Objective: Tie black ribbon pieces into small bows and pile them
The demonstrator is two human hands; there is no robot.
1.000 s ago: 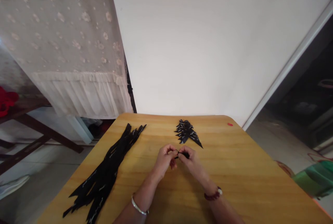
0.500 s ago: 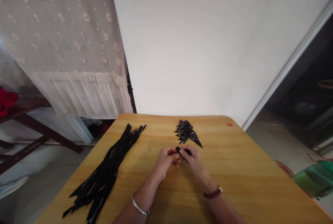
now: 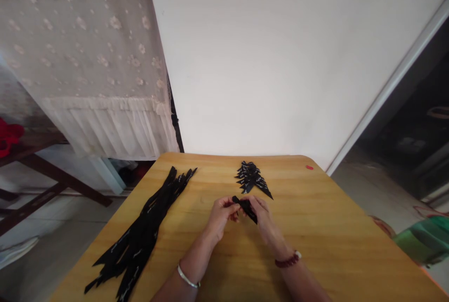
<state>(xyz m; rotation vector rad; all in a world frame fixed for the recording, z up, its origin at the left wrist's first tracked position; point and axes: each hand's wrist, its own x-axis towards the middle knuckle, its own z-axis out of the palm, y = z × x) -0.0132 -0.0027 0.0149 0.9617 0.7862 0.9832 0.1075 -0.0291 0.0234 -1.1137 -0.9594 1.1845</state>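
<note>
Between my two hands, above the near middle of the table, is a black ribbon [image 3: 249, 210] that looks folded or knotted. My left hand [image 3: 223, 214] pinches its left end between thumb and fingertips. My right hand [image 3: 262, 216] grips the right part, with a dark tail hanging below the fingers. Just beyond my hands lies a stack of black ribbon bows [image 3: 249, 176] with white lettering and pointed tails. To the left, a long bundle of loose black ribbon strips [image 3: 149, 227] lies slantwise, some with white print.
A small red object [image 3: 309, 167] lies near the wooden table's [image 3: 315, 227] far right corner. A white wall stands behind the table, a lace curtain [image 3: 105, 59] at left. A green container [image 3: 423, 241] stands on the floor at right.
The ribbon has turned in my fingers, and more of its tail now shows below my right hand. Both hands have shifted only slightly. The bundle and the stack lie unchanged.
</note>
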